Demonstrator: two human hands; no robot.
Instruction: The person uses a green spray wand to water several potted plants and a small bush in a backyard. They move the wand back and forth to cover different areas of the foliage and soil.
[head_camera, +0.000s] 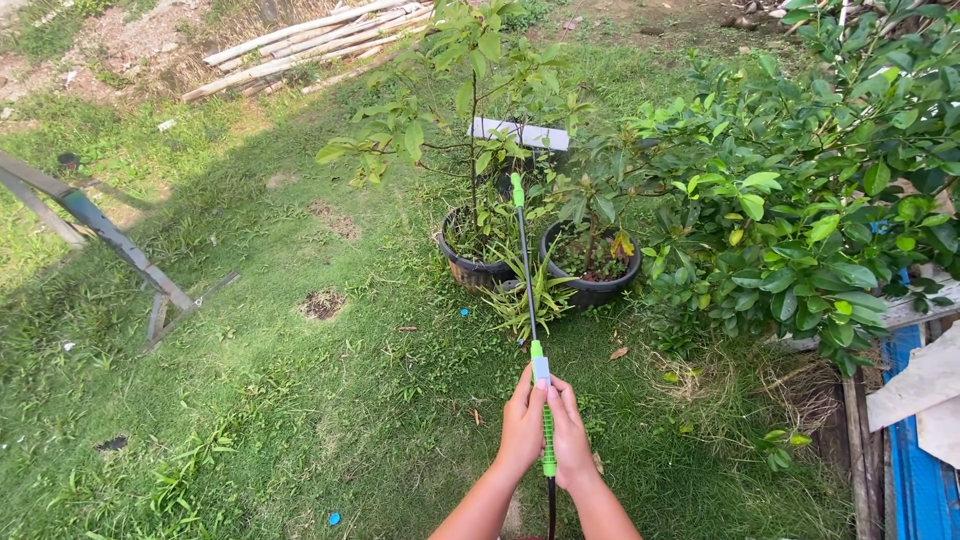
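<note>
Both hands are on the spray wand (527, 300) here, gripping its green handle near the bottom middle of the view. The left hand (522, 428) is wrapped round the handle from the left side, the right hand (570, 440) is closed on it from the right, and the two are touching each other. The thin black rod runs away from them toward the far side, and its green tip sits over the pots. Two black pots stand there side by side: the left pot (470, 268) with a tall thin sapling, the right pot (592, 290) with a smaller plant. A big leafy bush (810, 200) fills the right side. I cannot make out any spray at the tip. By my reading this is the aiming stage over the potted plants; holding the tip steady over the soil looks like what matters now. Grass (250, 400) lies all around, with bamboo poles (300, 45) far left.
</note>
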